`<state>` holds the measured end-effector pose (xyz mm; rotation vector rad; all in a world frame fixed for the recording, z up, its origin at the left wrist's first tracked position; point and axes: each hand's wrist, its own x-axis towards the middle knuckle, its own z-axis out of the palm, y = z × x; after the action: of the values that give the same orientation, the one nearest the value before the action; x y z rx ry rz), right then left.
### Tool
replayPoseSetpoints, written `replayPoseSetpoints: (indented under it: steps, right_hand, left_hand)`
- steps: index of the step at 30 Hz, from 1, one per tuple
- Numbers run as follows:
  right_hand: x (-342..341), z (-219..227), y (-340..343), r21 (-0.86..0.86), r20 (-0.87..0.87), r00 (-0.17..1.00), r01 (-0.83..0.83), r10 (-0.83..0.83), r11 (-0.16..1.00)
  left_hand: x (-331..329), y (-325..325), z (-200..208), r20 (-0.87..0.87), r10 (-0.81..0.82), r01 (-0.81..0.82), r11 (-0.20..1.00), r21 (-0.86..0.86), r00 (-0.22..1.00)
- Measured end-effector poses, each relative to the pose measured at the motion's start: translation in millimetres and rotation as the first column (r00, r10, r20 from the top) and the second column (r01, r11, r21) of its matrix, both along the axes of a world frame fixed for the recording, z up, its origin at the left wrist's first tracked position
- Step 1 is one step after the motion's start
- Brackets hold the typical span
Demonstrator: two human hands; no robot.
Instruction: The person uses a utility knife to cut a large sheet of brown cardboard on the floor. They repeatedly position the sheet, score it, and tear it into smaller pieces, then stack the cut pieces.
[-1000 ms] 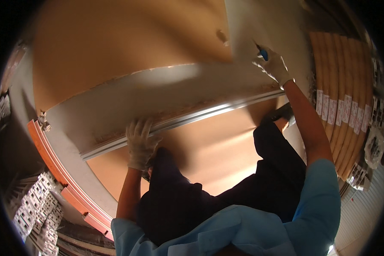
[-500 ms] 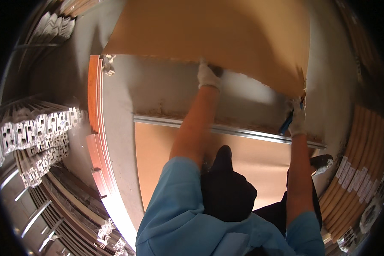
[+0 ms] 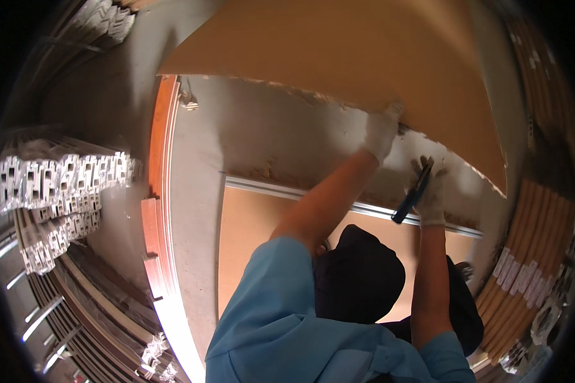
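Observation:
A large brown cardboard sheet (image 3: pixel 338 57) spreads across the far side, with a ragged near edge. My left hand (image 3: pixel 382 133), in a white glove, grips that edge right of its middle; part of the fingers blurs against the cardboard. Nearer me and to the right, my right hand (image 3: pixel 433 195), also gloved, holds a blue utility knife (image 3: pixel 413 193) slantwise, some fingers stretched out past it. The knife is apart from the cardboard. Below both hands a silver metal strip (image 3: pixel 268 187) runs along the edge of a second brown sheet (image 3: pixel 255 220).
A reddish-brown panel strip (image 3: pixel 163 140) stands along the left of the grey floor (image 3: pixel 198 140). Bundled white-ended profiles (image 3: pixel 64 179) are stacked farther left. Long brown wrapped lengths (image 3: pixel 524 242) line the right side. My dark-clad knees (image 3: pixel 361 274) are close below my arms.
My left hand has slid right along the cardboard's edge. My right hand with the knife has drawn away from the cardboard's right corner, leftward and nearer. The whole view has shifted a little.

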<state>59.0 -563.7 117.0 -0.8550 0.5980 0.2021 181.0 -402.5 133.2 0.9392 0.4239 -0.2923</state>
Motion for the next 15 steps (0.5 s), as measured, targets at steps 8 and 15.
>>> replayPoseSetpoints:
  steps: [8, 15]
  right_hand:
    - [62, 40, 19, -0.070, 0.218, 0.958, 0.204, -0.184, 0.977]
    - [39, 95, -20, -0.135, 0.085, 0.996, 0.044, -0.033, 0.990]
  left_hand:
    - [-48, -9, 16, 0.013, -0.049, 0.049, 0.998, 0.031, 0.999]
    - [-59, 65, 71, -0.147, 0.243, -0.260, 0.959, -0.112, 0.959]
